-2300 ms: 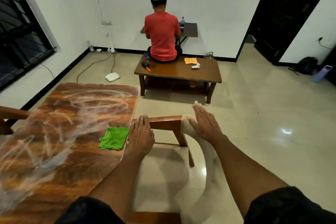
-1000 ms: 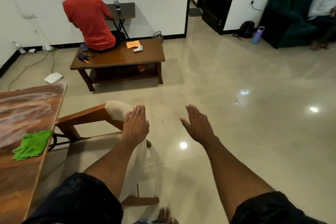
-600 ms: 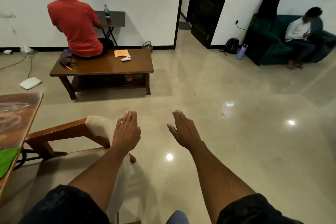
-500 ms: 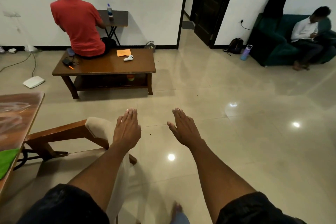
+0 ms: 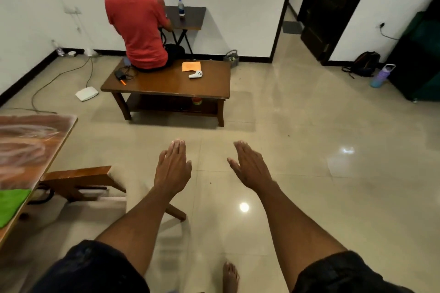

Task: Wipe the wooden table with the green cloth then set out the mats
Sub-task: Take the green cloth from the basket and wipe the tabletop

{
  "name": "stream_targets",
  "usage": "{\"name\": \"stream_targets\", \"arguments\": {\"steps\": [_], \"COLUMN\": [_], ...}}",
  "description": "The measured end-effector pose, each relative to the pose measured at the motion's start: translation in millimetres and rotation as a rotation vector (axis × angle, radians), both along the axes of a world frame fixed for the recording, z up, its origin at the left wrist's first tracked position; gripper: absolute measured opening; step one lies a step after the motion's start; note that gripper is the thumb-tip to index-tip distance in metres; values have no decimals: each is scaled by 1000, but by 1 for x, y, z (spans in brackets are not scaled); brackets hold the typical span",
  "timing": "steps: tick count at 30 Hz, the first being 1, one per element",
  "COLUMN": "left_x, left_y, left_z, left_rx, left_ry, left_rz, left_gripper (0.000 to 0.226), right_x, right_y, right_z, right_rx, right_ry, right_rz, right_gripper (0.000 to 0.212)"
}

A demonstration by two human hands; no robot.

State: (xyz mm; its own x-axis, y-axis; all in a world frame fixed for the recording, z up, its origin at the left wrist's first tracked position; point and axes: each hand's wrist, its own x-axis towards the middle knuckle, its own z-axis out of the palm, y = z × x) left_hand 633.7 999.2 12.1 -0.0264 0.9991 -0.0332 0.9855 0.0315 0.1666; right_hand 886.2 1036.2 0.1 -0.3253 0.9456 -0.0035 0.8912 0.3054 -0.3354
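Your left hand (image 5: 172, 169) and right hand (image 5: 250, 166): fingers straight, together, holding nothing, over tiled floor (image 5: 309, 173). Green cloth (image 5: 10, 204): on streaked wooden surface (image 5: 28, 150), far left. Chair (image 5: 81, 181) beside it.

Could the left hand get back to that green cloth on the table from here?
Probably yes: the left hand is open and holds nothing, and the green cloth lies uncovered at the wooden table's edge, though the chair stands between.

A bright green cloth (image 5: 10, 206) lies on the reddish-brown counter (image 5: 31, 145), streaked with whitish swirls, at nine o'clock. At twelve o'clock, an orange sheet (image 5: 191, 66) and a white controller (image 5: 196, 74) sit on a dark brown low table (image 5: 166, 83). The floor (image 5: 309, 138) is glossy beige tile.
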Motion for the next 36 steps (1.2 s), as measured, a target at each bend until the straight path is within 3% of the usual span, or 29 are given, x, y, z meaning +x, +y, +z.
{"name": "stream_targets", "arguments": {"steps": [9,16,36], "left_x": [-26,-82,-225], "left_y": [25,66,148], "left_z": [-18,-36,-43], "left_rx": [-39,-105,-46], "left_ry": [21,5,-95], "left_rz": [176,316,682], "left_gripper": [68,66,66], "right_x": [-24,-88,-273], "right_y": [71,133,295], "right_z": [-17,-33,-3], "right_rx": [-59,-120,-59], "right_ry": [14,21,-103], "right_rz": [148,273,590], "right_gripper": [61,59,68]}}
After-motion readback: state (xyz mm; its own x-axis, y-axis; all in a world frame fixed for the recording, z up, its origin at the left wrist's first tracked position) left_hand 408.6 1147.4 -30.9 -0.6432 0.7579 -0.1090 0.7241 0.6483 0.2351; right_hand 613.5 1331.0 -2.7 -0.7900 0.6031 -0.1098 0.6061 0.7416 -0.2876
